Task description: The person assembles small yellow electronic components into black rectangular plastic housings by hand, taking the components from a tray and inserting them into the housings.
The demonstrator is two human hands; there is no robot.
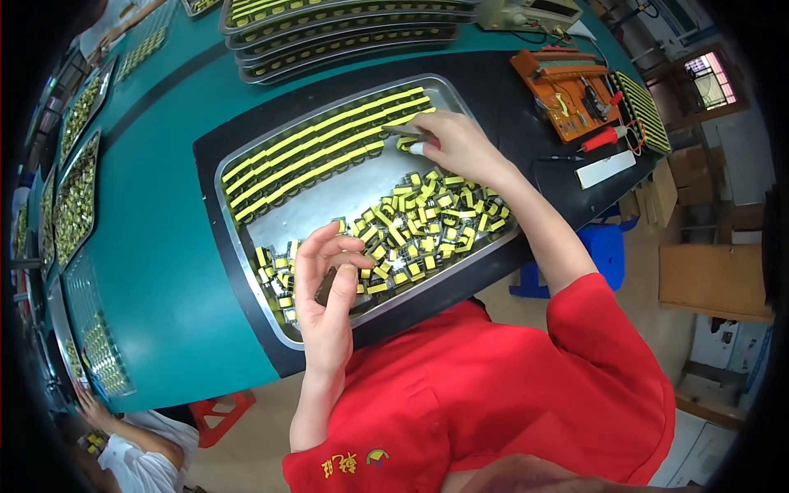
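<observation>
A metal tray (238,271) lies in front of me with small yellow-and-black transformers in it. Neat rows of transformers (316,148) fill its far side, while a loose pile of transformers (427,222) covers the near right. At the right end of the nearest row, my right hand (456,144) pinches one transformer (404,144); a white cover sits on its thumb. A grey tip by the index finger is too small to name. My left hand (329,287) hovers over the near left of the tray, fingers curled round something dark that I cannot make out.
Stacked trays (345,41) of transformers stand behind the work mat (218,164). An orange tool holder (567,94), a red-handled tool (602,140) and a white block (606,169) lie at right. More trays (78,197) line the left, where a co-worker's hand (94,408) shows.
</observation>
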